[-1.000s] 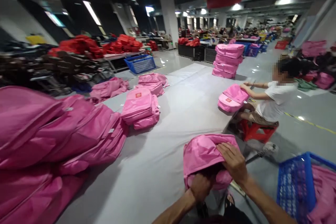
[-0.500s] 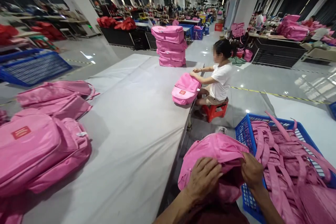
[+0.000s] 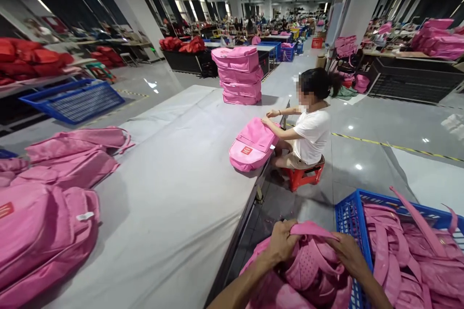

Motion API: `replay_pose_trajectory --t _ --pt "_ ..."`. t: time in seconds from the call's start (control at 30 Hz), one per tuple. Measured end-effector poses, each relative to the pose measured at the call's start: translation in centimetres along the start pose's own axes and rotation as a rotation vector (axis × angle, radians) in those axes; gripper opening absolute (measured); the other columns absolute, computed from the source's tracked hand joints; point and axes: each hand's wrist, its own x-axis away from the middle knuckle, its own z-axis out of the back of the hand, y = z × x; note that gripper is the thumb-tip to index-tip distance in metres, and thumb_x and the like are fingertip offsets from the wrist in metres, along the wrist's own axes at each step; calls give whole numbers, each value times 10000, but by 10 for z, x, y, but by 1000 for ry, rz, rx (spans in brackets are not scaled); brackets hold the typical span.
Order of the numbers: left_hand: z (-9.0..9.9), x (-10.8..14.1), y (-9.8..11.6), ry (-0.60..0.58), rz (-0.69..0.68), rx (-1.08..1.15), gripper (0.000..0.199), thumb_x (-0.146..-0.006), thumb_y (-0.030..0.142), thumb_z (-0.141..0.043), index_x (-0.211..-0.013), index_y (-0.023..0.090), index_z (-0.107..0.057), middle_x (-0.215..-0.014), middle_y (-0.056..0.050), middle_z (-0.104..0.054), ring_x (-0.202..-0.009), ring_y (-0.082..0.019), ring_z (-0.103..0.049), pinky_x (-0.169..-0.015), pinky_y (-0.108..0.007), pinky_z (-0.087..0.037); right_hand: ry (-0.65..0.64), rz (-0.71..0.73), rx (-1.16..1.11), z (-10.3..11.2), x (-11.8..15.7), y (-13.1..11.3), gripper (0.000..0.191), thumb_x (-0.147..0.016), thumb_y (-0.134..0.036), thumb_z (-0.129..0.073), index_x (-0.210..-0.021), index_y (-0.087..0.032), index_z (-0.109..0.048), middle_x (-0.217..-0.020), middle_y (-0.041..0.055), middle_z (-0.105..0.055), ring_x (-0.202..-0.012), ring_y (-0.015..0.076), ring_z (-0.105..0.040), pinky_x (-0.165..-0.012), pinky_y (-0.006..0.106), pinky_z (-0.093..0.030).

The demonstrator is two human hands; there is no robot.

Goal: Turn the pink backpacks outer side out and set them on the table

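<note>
Low in front of me, beside the table's right edge, is a pink backpack (image 3: 311, 270). My left hand (image 3: 282, 242) is closed on a pink band along its upper edge. Across from it, my right hand (image 3: 346, 252) grips the other end of that band, its fingers partly hidden by fabric. Between the hands a padded, perforated pink part bulges out, with straps folded around it. Whether the band is a strap or the bag's rim, I cannot tell. The bag's lower part runs out of view.
Right of my hands stands a blue crate (image 3: 357, 222) of pink straps and bag pieces. Pink backpacks (image 3: 54, 231) lie on the white table (image 3: 163, 203) at left; a pink stack (image 3: 241, 77) stands farther back. A co-worker (image 3: 311, 125) on a red stool (image 3: 306, 176) handles another backpack (image 3: 252, 147).
The backpack in my hands has turned from its dark opening to its perforated, strapped part. My left hand has shifted from the open mouth onto the band. The view has tilted up and swung left.
</note>
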Motion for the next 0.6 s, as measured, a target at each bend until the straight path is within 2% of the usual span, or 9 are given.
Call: replay_pose_trajectory --t 0.07,0.17,0.27,0.33,0.4,0.47,0.53,0.6 --pt "6 -24 3 -21 179 113 368 -877 500 -540 -639 244 -426 -638 32 -393 -640 -160 -394 -644 -330 -306 -147 -127 -139 -8 -38 1 633 -957 -730 -512 -536 -257 -526 -542 7 -523 -519 210 -562 -514 319 -464" --pt "13 -43 -1 -52 417 148 429 -810 559 -576 -577 264 -371 -602 54 -275 -630 -146 -285 -634 -338 -230 -227 -314 -272 -35 -76 -9 685 -871 -855 -498 -542 -266 -383 -569 5 -400 -559 194 -453 -576 355 -441" --pt "26 -37 0 -49 543 156 446 -791 572 -628 -564 261 -404 -587 57 -299 -626 -145 -287 -636 -338 -218 -242 -358 -317 -53 -94 -23 753 -851 -958 -438 -572 -273 -298 -588 -2 -335 -592 178 -375 -584 364 -406" --pt "37 -22 9 -55 603 200 493 -807 635 -662 -592 258 -428 -593 54 -337 -620 -146 -304 -626 -336 -216 -269 -330 -296 -50 -98 -29 799 -774 -1036 -433 -577 -275 -291 -586 -7 -317 -608 172 -353 -571 351 -379" --pt "44 -4 20 -71 596 216 576 -830 735 -673 -625 258 -424 -608 53 -347 -622 -146 -313 -617 -336 -212 -263 -268 -262 -39 -96 -28 823 -722 -1066 -442 -573 -264 -332 -596 -5 -347 -629 167 -364 -574 326 -368" --pt "41 12 25 -70 516 184 645 -859 811 -640 -640 262 -383 -625 53 -314 -636 -143 -305 -618 -340 -204 -219 -222 -231 -28 -91 -22 806 -780 -1019 -441 -566 -244 -387 -607 3 -395 -636 164 -393 -577 302 -362" --pt "28 23 19 -54 442 131 676 -895 848 -569 -637 261 -352 -640 50 -284 -651 -143 -297 -626 -346 -198 -173 -172 -201 -26 -83 -12 738 -861 -908 -463 -573 -228 -487 -599 8 -443 -611 167 -428 -568 294 -369" --pt "11 26 5 -18 437 87 690 -930 867 -458 -622 263 -334 -648 43 -272 -662 -147 -291 -635 -352 -202 -119 -80 -121 -35 -76 -4 636 -837 -829 -509 -618 -243 -624 -568 12 -493 -558 185 -468 -545 313 -395"
